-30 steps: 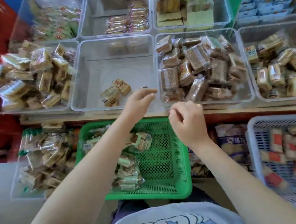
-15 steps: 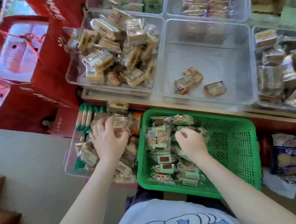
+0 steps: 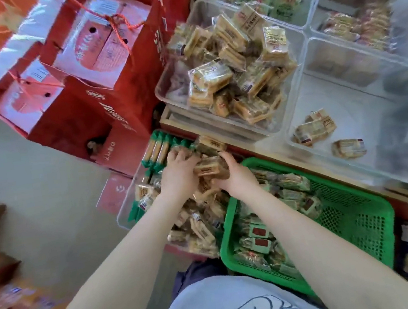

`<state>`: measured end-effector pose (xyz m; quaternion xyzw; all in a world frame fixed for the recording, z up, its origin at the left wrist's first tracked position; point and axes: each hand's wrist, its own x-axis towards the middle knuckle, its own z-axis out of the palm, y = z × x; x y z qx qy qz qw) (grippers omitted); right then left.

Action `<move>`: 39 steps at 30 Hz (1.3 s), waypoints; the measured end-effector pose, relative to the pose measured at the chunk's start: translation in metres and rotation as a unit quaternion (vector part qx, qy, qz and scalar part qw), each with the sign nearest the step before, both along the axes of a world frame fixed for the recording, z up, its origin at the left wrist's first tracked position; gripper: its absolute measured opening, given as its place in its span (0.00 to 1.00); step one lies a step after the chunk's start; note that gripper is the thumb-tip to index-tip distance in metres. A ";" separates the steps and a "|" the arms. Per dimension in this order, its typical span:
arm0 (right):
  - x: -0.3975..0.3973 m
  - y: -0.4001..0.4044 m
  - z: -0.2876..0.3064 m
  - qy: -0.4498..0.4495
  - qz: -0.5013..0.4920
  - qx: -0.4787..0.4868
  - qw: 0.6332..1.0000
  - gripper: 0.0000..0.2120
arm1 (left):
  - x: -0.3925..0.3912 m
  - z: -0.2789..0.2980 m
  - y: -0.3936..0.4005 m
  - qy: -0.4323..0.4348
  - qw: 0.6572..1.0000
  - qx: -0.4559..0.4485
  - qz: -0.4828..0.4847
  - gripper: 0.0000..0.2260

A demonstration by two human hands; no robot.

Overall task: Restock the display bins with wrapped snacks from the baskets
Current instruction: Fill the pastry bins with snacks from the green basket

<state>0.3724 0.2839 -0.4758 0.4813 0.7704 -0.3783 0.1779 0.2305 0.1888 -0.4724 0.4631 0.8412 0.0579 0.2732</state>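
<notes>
Nearest you, your pale printed shirt (image 3: 233, 306) fills the bottom edge, and your two forearms reach out over a green basket (image 3: 357, 222) of green-wrapped snacks. Just left of the green basket sits a clear tub (image 3: 124, 211) of tan wrapped snacks (image 3: 200, 230), low beside the grey floor (image 3: 43, 201). Both your hands are down in that tub: your left hand (image 3: 178, 172) curls over the pile, and your right hand (image 3: 234, 176) grips one wrapped snack, a brown-labelled packet (image 3: 210, 169), with your left fingertips touching its other end. How many packets each hand truly holds is hard to make out, since the wrappers overlap.

Beyond the green basket a wooden shelf edge (image 3: 275, 152) carries the clear display bins. The bin straight behind the basket (image 3: 364, 117) holds only a few packets; the one to its left (image 3: 228, 73) is heaped full. Farther bins are blurred and cut off by the top and right edges.

Left of the heaped bin stand red gift bags (image 3: 88, 73) with cord handles. The lower left corner is too smeared to read.
</notes>
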 end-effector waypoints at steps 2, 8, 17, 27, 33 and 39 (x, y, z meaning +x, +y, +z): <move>-0.002 0.005 0.000 -0.009 -0.001 0.041 0.999 0.27 | 0.002 0.002 -0.007 -0.014 0.999 0.037 0.010 0.22; 0.021 0.010 0.031 0.010 0.098 0.076 0.992 0.20 | 0.005 0.019 -0.019 -0.091 0.974 0.163 0.130 0.12; 0.098 0.015 0.094 0.368 -0.317 -0.384 0.785 0.18 | 0.035 0.050 0.001 -0.169 0.952 0.110 0.231 0.11; 0.142 0.100 0.120 0.246 -0.328 0.191 0.892 0.16 | 0.073 0.064 0.046 -0.071 0.990 0.095 0.078 0.12; 0.130 0.154 0.083 0.075 -0.224 0.147 0.960 0.23 | 0.076 0.060 0.045 -0.081 0.989 0.099 0.069 0.11; 0.114 0.164 0.060 -0.060 -0.087 0.094 0.990 0.32 | 0.061 0.042 0.015 -0.078 0.986 0.061 0.134 0.12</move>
